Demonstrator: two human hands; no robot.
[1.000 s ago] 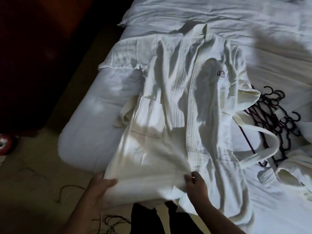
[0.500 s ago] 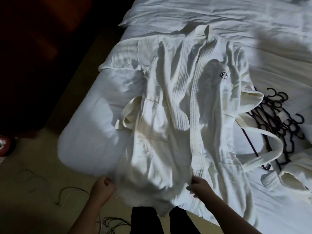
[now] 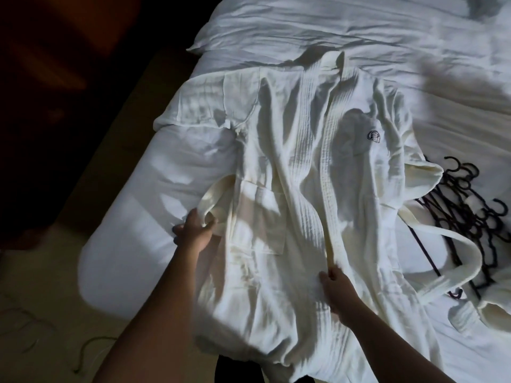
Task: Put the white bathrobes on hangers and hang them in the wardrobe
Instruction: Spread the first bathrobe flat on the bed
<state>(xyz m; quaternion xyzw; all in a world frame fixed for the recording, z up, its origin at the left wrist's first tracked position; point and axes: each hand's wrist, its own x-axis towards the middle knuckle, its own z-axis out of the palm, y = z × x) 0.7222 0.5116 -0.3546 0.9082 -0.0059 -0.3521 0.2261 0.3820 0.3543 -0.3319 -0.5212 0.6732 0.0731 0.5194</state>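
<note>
A white bathrobe [image 3: 298,172] lies spread face up on the bed, collar at the far end, a dark logo on its chest. My left hand [image 3: 195,229] grips the robe's belt loop [image 3: 213,194] at the left side of the waist. My right hand [image 3: 336,290] pinches the ribbed front edge low on the robe. A pile of dark hangers [image 3: 467,205] lies on the bed to the right, with the belt's other end draped over it. Part of a second white robe [image 3: 495,308] shows at the right edge.
The bed [image 3: 154,205] has white rumpled sheets and a pillow [image 3: 290,26] at the far end. Left of it are a tan floor with loose cables [image 3: 91,346] and dark wooden furniture [image 3: 55,78].
Both hands let go of the robe's hem and moved up. The left hand reached to the belt at the waist; the right hand took the front edge higher up.
</note>
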